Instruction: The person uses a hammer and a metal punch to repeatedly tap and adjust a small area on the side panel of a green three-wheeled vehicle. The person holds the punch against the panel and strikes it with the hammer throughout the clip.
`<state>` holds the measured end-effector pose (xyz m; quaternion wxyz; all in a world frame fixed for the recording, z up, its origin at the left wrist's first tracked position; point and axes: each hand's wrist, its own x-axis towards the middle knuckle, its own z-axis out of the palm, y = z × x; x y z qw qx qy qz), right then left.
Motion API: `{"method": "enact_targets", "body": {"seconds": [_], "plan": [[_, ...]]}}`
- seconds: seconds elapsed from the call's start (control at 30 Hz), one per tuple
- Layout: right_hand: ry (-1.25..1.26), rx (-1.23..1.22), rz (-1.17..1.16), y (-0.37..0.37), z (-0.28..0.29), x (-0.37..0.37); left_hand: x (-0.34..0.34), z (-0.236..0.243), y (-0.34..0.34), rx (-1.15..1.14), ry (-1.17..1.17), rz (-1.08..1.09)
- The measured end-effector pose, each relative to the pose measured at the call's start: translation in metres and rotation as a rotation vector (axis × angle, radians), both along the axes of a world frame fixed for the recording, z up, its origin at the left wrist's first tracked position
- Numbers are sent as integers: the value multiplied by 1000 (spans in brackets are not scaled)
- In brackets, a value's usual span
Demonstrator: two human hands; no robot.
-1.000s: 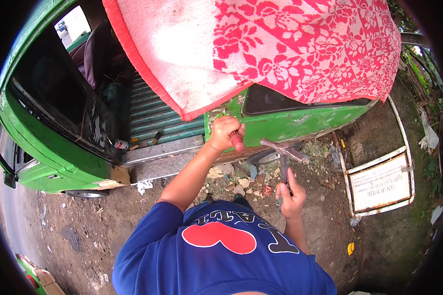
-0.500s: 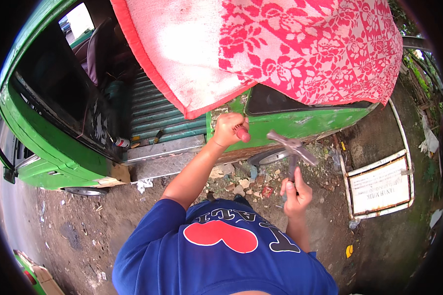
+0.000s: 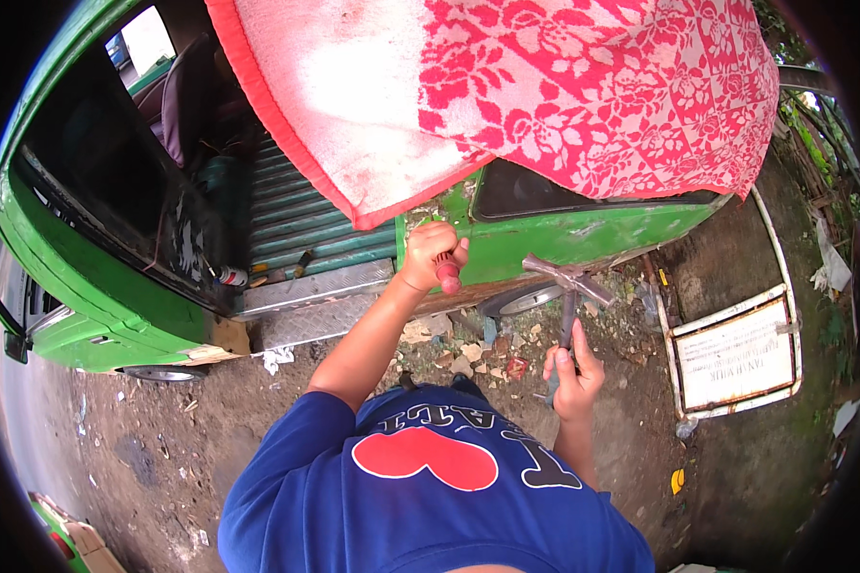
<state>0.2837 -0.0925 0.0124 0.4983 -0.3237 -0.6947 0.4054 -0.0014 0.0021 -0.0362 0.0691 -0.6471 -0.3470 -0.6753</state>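
My left hand [image 3: 432, 256] is closed round a tool with a red ribbed handle [image 3: 448, 275], which looks like a screwdriver's. Its rounded butt sticks out below my fist, and the working end is hidden. That fist is at the rusty, paint-stripped door-opening edge of the green vehicle [image 3: 583, 229]. On the right, my right hand [image 3: 575, 380] grips the shaft of a metal hammer [image 3: 569, 278]. The hammer head is raised in front of the green side panel, apart from the red handle.
A pink and white floral blanket [image 3: 602, 105] drapes over the vehicle roof. Left of my fist is a ribbed floor [image 3: 301, 215] with a metal sill [image 3: 320, 285], a spray can [image 3: 231, 276] and small tools. Rubble [image 3: 468, 355] covers the ground; a white-framed sign [image 3: 736, 358] lies right.
My left fist has shifted slightly left with the red handle, whose butt tilts a little more downward. The whole view has moved slightly. The hammer stays raised at nearly the same height.
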Motion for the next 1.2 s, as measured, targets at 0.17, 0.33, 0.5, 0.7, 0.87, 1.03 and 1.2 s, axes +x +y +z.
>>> {"method": "enact_targets", "body": {"seconds": [0.17, 0.33, 0.5, 0.7, 0.87, 1.03, 1.2], "plan": [[18, -22, 14, 2, -3, -1, 2, 0, -1, 2, 9, -18], [9, -54, 4, 3, -1, -4, 1, 3, -1, 2, 14, -46], [-7, -63, 9, 4, -1, -5, 3, 9, 3, -47, 14, 2], [93, 294, 37, -1, 21, -18, 3, 16, 9, -96, 27, 42], [-358, 291, 29, 5, 13, -13, 5, 15, 5, -116, 11, -25], [-25, 183, -16, -2, 12, -5, 2, -1, -6, -138, 60, -66], [26, 85, -17, -5, 6, -3, 9, -7, -10, -43, 98, -21]]}}
